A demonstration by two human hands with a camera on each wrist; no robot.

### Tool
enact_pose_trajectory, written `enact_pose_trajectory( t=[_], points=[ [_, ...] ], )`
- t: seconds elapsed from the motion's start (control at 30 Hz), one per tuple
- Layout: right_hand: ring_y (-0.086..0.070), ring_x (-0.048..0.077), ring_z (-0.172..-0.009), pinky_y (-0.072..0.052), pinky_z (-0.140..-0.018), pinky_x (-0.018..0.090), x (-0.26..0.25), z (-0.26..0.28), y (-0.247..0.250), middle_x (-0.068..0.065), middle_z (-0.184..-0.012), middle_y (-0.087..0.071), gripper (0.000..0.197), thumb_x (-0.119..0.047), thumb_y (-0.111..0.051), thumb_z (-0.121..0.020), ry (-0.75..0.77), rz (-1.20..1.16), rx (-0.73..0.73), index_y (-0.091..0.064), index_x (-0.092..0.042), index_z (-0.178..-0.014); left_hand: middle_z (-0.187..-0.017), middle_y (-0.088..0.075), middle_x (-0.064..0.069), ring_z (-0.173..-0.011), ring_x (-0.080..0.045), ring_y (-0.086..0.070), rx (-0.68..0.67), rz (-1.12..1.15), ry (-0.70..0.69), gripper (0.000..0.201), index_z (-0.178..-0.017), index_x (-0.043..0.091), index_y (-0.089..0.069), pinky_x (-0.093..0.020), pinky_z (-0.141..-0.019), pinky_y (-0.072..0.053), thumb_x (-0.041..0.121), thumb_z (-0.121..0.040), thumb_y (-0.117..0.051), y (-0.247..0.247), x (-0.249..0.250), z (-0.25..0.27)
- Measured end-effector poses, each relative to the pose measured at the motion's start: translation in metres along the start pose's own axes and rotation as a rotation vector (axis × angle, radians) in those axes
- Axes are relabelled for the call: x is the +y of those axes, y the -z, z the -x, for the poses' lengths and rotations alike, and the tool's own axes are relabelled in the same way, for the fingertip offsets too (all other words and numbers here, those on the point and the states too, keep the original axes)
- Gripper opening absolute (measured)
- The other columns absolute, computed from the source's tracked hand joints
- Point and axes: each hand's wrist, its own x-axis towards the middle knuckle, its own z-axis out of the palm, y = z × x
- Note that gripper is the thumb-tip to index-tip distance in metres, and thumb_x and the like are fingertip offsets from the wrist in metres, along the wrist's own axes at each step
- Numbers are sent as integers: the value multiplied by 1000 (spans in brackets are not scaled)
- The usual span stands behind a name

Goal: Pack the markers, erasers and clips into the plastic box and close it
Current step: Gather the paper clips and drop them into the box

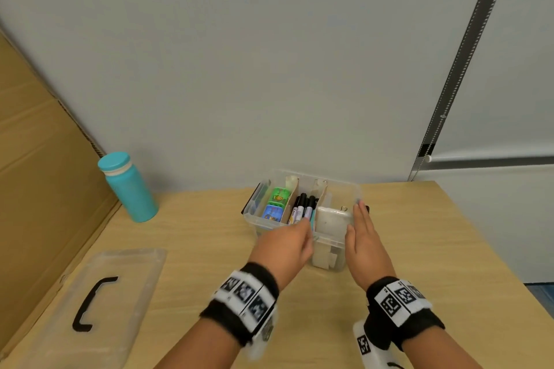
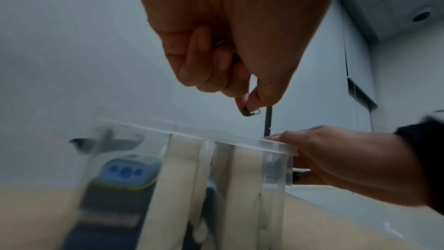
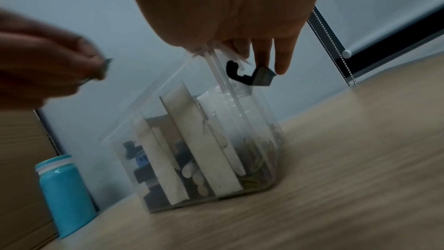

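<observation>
On a pale wood-grain table (image 1: 209, 234), a clear plastic box (image 1: 335, 252) stands open with cardboard dividers, the right hand (image 1: 364, 237) flat against its right wall, the left hand (image 1: 287, 244) pinching a small metal clip (image 2: 251, 112) above its rim.

The plastic box (image 1: 302, 220) is clear, glossy plastic with matt cardboard dividers (image 1: 292, 199). Left of it, a smooth teal bottle (image 1: 129, 187) and a cloudy plastic lid (image 1: 99, 305) sit on the matt wood-grain tabletop (image 1: 209, 237).
</observation>
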Motion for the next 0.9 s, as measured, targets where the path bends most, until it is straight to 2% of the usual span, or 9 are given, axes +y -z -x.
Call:
enact_pose_trajectory(
  t=[0.13, 0.2, 0.3, 0.37, 0.47, 0.57, 0.67, 0.8, 0.9],
  points=[
    [-10, 2, -144, -15, -109, 17, 3, 2, -2, -11, -160, 3, 54, -30, -20, -101, 23, -36, 11, -7, -19, -152, -82, -63, -6, -73, -25, -61, -143, -122, -74, 15, -102, 12, -54, -35, -68, -51, 19, -96, -42, 0, 30, -60],
    [-12, 1, -144, -17, -108, 16, 4, 2, -2, -11, -160, 4, 54, -32, -19, -101, 31, -35, 14, -6, -20, -152, -94, -66, -10, -85, -29, -63, -312, -207, -71, 18, -106, 8, -57, -35, -70, -48, 14, -95, -44, -2, 44, -81],
    [-16, 0, -142, -21, -107, 16, 4, 2, -3, -14, -159, 4, 56, -36, -17, -99, 43, -50, 37, -7, -21, -152, -112, -63, -15, -101, -32, -61, -561, -235, 53, 30, -119, 6, -58, -47, -82, -47, 22, -95, -49, -71, 24, -131],
    [-16, -1, -142, -24, -108, 17, 5, 2, -4, -16, -159, 4, 56, -37, -17, -99, 48, -64, 47, -8, -22, -152, -122, -61, -11, -101, -31, -60, -586, -307, 125, 41, -127, 14, -55, -55, -83, -46, 35, -92, -53, -106, 7, -152],
    [-13, -1, -143, -22, -108, 15, 7, 2, -5, -16, -159, 5, 57, -39, -15, -99, 56, -69, 53, -8, -23, -152, -123, -60, -17, -112, -32, -57, -611, -169, 115, 33, -123, 1, -56, -40, -91, -46, 17, -96, -46, -50, 40, -126],
    [-15, 1, -144, -28, -111, 21, 6, 3, -4, -15, -159, 5, 60, -43, -11, -96, 67, -57, 60, -8, -22, -152, -108, -58, -20, -109, -33, -56, -693, -274, 9, 31, -121, -4, -57, -38, -94, -43, 11, -97, -45, -32, 51, -123],
    [-20, 3, -142, -33, -110, 24, 5, 4, -4, -14, -159, 4, 56, -36, -17, -99, 60, -44, 64, -9, -21, -152, -121, -60, -16, -111, -31, -57, -635, -128, 56, 32, -125, 2, -57, -39, -98, -43, 12, -97, -43, -26, 40, -114],
    [-19, 3, -143, -31, -110, 22, 3, 6, -4, -13, -159, 5, 55, -34, -18, -100, 44, -25, 64, -8, -20, -152, -125, -60, -1, -113, -16, -56, -217, 213, 13, 31, -124, 19, -56, -34, -101, -45, 16, -98, -38, -20, 19, -69],
    [-17, 4, -144, -26, -111, 21, 0, 6, -2, -12, -159, 2, 54, -31, -19, -100, 37, -21, 63, -9, -20, -152, -125, -53, 14, -114, -3, -50, 46, 321, 63, 29, -124, 27, -54, -23, -102, -42, 24, -99, -39, -20, 0, -32]
  ],
)
